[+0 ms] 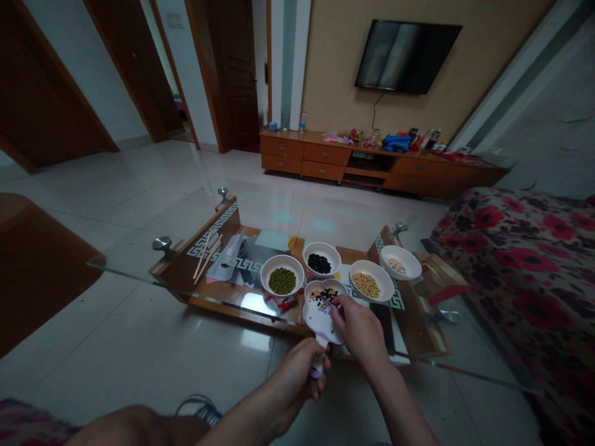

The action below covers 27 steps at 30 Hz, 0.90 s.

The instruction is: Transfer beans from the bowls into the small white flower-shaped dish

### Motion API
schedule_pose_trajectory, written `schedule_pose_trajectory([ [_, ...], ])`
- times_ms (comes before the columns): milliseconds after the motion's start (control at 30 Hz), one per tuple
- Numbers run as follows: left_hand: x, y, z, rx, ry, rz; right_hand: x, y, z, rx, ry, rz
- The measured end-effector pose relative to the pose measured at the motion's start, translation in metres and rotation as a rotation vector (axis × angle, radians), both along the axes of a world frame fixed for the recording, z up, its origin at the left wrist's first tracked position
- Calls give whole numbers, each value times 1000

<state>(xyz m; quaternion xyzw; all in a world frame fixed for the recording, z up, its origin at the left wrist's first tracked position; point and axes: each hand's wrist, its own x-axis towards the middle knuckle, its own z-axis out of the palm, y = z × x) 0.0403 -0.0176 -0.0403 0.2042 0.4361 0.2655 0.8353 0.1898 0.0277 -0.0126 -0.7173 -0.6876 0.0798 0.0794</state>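
Note:
My left hand (304, 370) is wrapped round the short handle of a white, purple-trimmed dish with a wavy rim (320, 321). Mixed black and yellowish beans (324, 296) lie toward its far side. Over the dish's right side, my right hand (361, 327) has its fingers pinched at the beans; whatever is between the fingertips is hidden. Beyond the dish stand a white bowl of green beans (282, 281), one of black beans (319, 264), and one of yellowish beans (365, 285). Farther right, a fourth bowl holds pale pieces (396, 265) too small to name.
The bowls stand on a glass-topped table (134, 266) with a wooden lower shelf. Chopsticks (207, 257) lie at its left. A flowered sofa (515, 248) is to the right, a brown wooden piece (41, 260) to the left. A long cabinet (325, 158) stands under the wall television (406, 56).

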Motion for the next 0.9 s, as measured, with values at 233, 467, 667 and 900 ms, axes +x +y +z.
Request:
schedule_pose_trajectory([
  [233, 0, 0, 2, -14, 11, -1, 0, 1, -1, -10, 1, 8],
  [467, 0, 0, -1, 3, -5, -1, 0, 1, -2, 6, -8, 6],
  [667, 0, -1, -1, -15, -12, 5, 0, 1, -1, -18, -9, 6],
  [900, 0, 0, 2, -47, 15, 0, 0, 2, 1, -41, 36, -9],
])
